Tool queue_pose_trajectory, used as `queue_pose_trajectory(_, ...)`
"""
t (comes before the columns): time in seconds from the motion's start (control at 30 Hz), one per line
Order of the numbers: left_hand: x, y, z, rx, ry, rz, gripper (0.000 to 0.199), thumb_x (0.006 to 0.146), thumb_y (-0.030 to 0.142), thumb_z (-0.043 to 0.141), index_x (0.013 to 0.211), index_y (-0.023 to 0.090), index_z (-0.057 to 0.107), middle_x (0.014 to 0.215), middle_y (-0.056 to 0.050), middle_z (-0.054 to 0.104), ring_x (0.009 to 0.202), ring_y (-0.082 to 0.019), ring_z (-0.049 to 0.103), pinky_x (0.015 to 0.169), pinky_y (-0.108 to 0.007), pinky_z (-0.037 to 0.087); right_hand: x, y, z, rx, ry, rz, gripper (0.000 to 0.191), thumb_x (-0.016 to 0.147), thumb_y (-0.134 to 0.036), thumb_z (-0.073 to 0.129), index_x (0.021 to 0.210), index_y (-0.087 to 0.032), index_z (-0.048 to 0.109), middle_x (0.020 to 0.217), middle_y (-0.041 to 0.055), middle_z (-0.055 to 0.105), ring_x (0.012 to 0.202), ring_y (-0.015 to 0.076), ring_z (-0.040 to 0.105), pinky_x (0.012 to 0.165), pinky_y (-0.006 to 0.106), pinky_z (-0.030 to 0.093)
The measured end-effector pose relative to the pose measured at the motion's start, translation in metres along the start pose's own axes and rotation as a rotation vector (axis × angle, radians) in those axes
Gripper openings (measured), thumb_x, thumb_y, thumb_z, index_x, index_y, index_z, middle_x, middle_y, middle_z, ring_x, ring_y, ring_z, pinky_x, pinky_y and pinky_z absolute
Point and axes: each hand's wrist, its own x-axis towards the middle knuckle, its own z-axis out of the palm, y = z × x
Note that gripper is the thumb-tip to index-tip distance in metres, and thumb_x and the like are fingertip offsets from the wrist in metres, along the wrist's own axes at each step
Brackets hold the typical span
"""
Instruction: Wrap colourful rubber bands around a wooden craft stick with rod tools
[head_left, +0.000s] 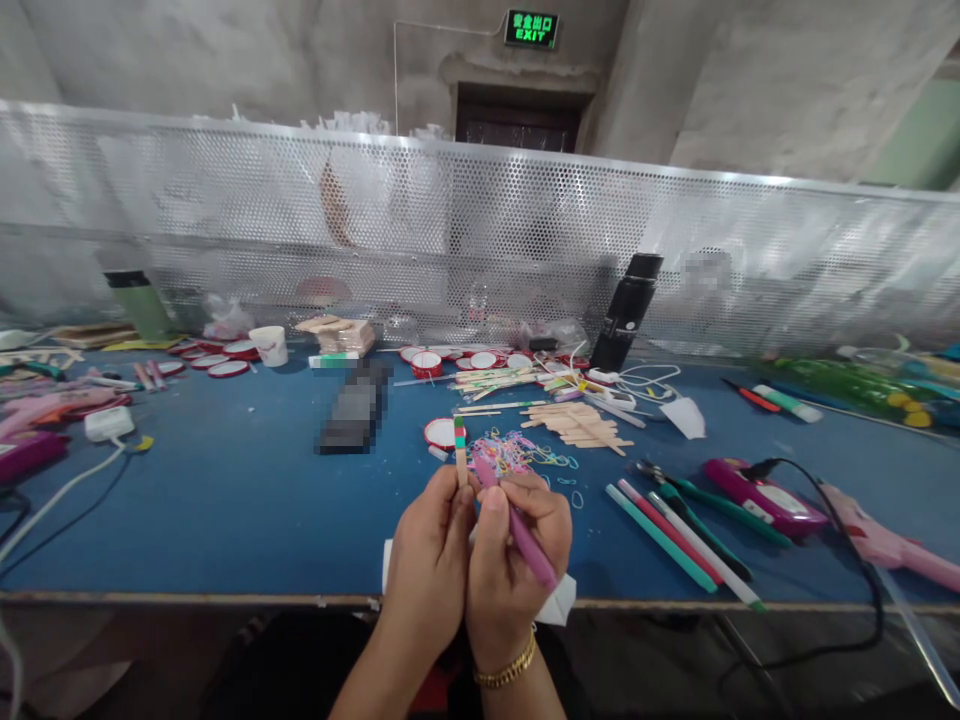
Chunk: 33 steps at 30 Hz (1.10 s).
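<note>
One bare left hand (431, 540) pinches a flat, pale wooden stick (460, 452) banded green and red, while the right hand (517, 525) grips a purple cylindrical marker (534, 555) above the blue tabletop (300, 530), with a pastel heap of small loops (516, 450) beyond and plain wooden sticks (579, 428) farther.
</note>
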Motion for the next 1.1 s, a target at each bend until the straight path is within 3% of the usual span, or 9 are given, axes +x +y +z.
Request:
queue_pose_trajectory(0.3,-0.0015,-0.0017,-0.0007,-0.015,-0.007,0.013,0.033,0.105,0.044,0.053,0.081,0.022,0.054,0.074,0.003,0.056,0.067,-0.014,0.049,0.061,-0.025,0.038,0.0008,-0.0014,0.0002,0.072,-0.046,0.026,0.008,0.099,-0.014,0.057,0.098,-0.023,0.058,0.083,-0.0007,0.061,0.076,0.0163,0.063,0.069,0.035,0.055)
queue_pose_trajectory(0.5,-0.0015,-0.0018,-0.0011,-0.028,0.000,0.009,0.034,0.104,0.046,0.055,0.080,0.022,0.054,0.073,0.004,0.055,0.066,-0.014,0.048,0.060,-0.025,0.039,0.0004,0.0002,-0.0004,0.074,-0.065,0.019,0.009,0.099,-0.014,0.057,0.097,-0.022,0.058,0.085,-0.0003,0.061,0.079,0.0156,0.063,0.072,0.035,0.056)
queue_pose_trajectory(0.83,-0.0018,-0.0011,0.0001,0.015,0.009,-0.004,0.036,0.106,0.046,0.049,0.081,0.022,0.054,0.073,0.003,0.055,0.065,-0.015,0.049,0.059,-0.026,0.038,-0.0006,0.0006,-0.0006,-0.017,0.016,0.000,0.011,0.098,-0.010,0.059,0.098,-0.021,0.059,0.087,0.0001,0.061,0.081,0.0161,0.064,0.074,0.036,0.056)
queue_pose_trajectory(1.1,-0.0018,-0.0013,-0.0011,-0.020,-0.007,0.012,0.033,0.105,0.045,0.053,0.083,0.021,0.056,0.075,0.003,0.058,0.067,-0.015,0.051,0.061,-0.025,0.040,-0.0010,0.0005,-0.0010,0.088,-0.061,0.026,0.008,0.099,-0.015,0.058,0.101,-0.023,0.059,0.085,0.0002,0.062,0.080,0.0170,0.063,0.072,0.037,0.056)
